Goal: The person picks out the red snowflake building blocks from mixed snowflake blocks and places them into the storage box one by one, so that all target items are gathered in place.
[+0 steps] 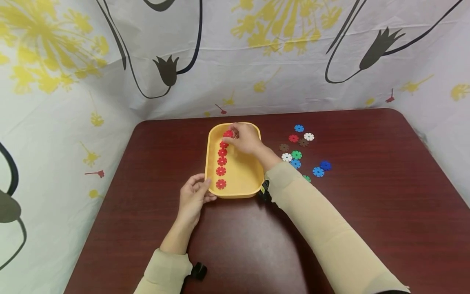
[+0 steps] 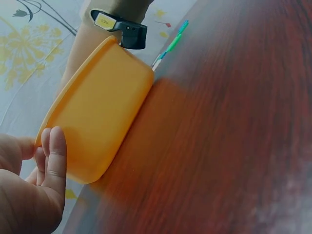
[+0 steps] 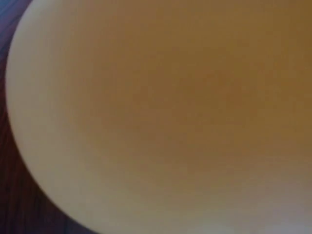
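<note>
A yellow plastic tray [image 1: 244,177] sits on the table, with a column of several red notched discs [image 1: 221,171] along its left side. My left hand [image 1: 192,195] grips the near left corner, thumb at the rim and fingers against the outer wall; in the left wrist view that hand [image 2: 36,187] pinches the edge of the tray [image 2: 105,107]. Over the far end of the tray, my right hand [image 1: 247,139] pinches a red notched disc [image 1: 228,133] at the top of the column. Blurred yellow tray surface [image 3: 170,112] fills most of the right wrist view.
Right of the tray lie several loose notched discs, among them a white disc [image 1: 309,136], a green disc [image 1: 296,154], a dark blue disc [image 1: 325,165] and a red disc [image 1: 293,138]. A patterned cloth [image 1: 220,81] hangs behind the dark red table [image 1: 367,196].
</note>
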`<state>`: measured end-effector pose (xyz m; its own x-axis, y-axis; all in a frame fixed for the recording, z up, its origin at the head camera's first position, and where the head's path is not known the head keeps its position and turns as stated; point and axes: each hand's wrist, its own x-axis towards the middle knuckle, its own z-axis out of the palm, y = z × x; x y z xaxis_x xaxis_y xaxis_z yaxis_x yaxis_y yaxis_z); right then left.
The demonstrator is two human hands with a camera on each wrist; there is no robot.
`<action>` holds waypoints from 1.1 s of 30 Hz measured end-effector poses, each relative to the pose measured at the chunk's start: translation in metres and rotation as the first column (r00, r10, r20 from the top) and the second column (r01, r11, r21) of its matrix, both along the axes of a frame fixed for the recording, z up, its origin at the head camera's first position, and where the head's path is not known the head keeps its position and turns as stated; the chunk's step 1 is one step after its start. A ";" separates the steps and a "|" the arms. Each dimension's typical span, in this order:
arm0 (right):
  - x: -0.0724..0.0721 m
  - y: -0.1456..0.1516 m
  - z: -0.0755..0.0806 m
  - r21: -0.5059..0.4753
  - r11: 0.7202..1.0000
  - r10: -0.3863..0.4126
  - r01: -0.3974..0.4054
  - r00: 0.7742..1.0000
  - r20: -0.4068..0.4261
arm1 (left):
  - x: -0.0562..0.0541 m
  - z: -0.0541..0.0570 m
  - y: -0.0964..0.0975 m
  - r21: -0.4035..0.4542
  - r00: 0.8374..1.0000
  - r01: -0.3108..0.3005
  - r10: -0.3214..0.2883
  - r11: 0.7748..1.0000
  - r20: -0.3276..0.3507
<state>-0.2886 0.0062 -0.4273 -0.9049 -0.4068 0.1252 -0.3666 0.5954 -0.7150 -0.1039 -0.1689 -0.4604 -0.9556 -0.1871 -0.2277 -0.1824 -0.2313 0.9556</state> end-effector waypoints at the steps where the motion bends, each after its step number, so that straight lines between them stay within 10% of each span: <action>1: 0.000 0.000 -0.001 0.003 1.000 -0.004 0.004 1.000 0.002 | 0.000 0.000 0.000 -0.002 1.000 -0.001 0.001 1.000 -0.003; 16: -0.003 -0.002 -0.008 0.313 0.950 0.001 -0.003 1.000 0.004 | 0.001 0.002 0.000 -0.015 1.000 -0.004 0.004 1.000 -0.002; 33: 0.002 -0.001 -0.007 0.404 0.913 -0.012 0.052 0.995 -0.100 | 0.001 0.002 0.001 -0.007 1.000 -0.015 0.015 1.000 -0.003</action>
